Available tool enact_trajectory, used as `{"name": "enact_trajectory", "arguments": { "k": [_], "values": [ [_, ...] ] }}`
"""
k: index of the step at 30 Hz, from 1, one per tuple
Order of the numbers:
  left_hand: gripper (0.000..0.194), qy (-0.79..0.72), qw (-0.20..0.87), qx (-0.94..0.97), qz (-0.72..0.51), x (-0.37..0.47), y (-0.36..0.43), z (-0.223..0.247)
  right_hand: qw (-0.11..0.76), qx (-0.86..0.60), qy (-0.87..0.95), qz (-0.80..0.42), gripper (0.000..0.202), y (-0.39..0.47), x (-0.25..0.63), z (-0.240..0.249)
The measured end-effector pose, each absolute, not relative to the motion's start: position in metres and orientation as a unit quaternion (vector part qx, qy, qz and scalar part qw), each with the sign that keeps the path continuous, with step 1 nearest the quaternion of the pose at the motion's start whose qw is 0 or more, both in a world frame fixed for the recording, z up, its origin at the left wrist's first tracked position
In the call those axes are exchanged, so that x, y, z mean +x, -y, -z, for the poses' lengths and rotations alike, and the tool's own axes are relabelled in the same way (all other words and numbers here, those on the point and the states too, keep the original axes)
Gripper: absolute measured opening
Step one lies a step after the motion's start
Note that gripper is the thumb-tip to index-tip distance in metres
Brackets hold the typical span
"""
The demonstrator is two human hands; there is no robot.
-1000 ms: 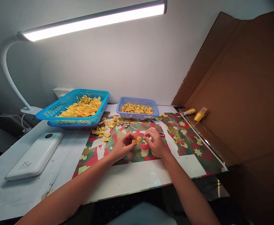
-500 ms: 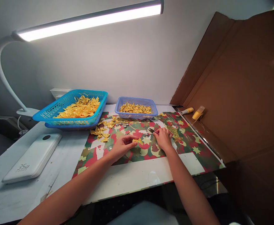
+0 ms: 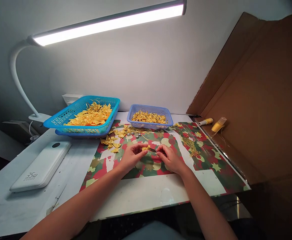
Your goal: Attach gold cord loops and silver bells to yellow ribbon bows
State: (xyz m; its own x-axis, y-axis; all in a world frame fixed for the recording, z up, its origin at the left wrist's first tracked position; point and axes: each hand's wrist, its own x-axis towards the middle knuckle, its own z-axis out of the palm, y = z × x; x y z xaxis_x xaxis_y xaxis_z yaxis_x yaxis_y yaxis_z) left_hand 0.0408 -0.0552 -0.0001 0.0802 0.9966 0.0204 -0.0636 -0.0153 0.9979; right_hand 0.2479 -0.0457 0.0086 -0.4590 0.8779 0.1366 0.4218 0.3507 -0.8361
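In the head view, I have the yellow ribbon bow point(image 3: 145, 148) just above the patterned mat point(image 3: 158, 166), pinched between the thumb and fingers of my left hand point(image 3: 131, 157). My right hand point(image 3: 171, 159) has its thumb and fingertips closed on a slim dark tool—small snips point(image 3: 152, 150), I think, though my fingers cover most of it—with the tip pointing to nine o'clock, right at the bow.

Taking the bow as centre, loose bows point(image 3: 114, 145) lie at nine o'clock, the turquoise basket point(image 3: 82, 129) at ten, silver bells point(image 3: 137, 136) near eleven and the purple basket point(image 3: 151, 125) at twelve.

I'd judge the bow very light and soft, its satiny loops a bit slippery and easily crushed. The best hold is a light pinch close to the knot, leaving the loops free. The snips should feel stiff and heavier; I'd keep hold well behind the tip.
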Motion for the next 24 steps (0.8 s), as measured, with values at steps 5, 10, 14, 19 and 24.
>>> {"name": "enact_trajectory", "arguments": {
  "k": [5, 10, 14, 19, 24],
  "values": [
    [0.044, -0.454, 0.526, 0.51, -0.508, 0.0419, 0.0544, 0.0015, 0.296, -0.431, 0.776, -0.352, 0.016, 0.0435, 0.2494, -0.0052],
    [0.044, -0.453, 0.514, 0.527, -0.504, 0.0417, 0.0554, 0.0008, 0.297, -0.43, 0.781, -0.343, 0.017, 0.0427, 0.2504, -0.0027],
    [0.046, -0.452, 0.516, 0.531, -0.498, 0.0411, 0.055, 0.0031, 0.304, -0.426, 0.768, -0.369, 0.018, 0.044, 0.2495, -0.0014],
    [0.046, -0.453, 0.515, 0.533, -0.496, 0.0412, 0.0533, 0.006, 0.299, -0.43, 0.764, -0.378, 0.014, 0.0457, 0.2481, -0.0033],
    [0.046, -0.456, 0.514, 0.531, -0.496, 0.0413, 0.0537, 0.0041, 0.309, -0.434, 0.767, -0.357, 0.013, 0.0457, 0.2467, -0.0059]
  ]
}}
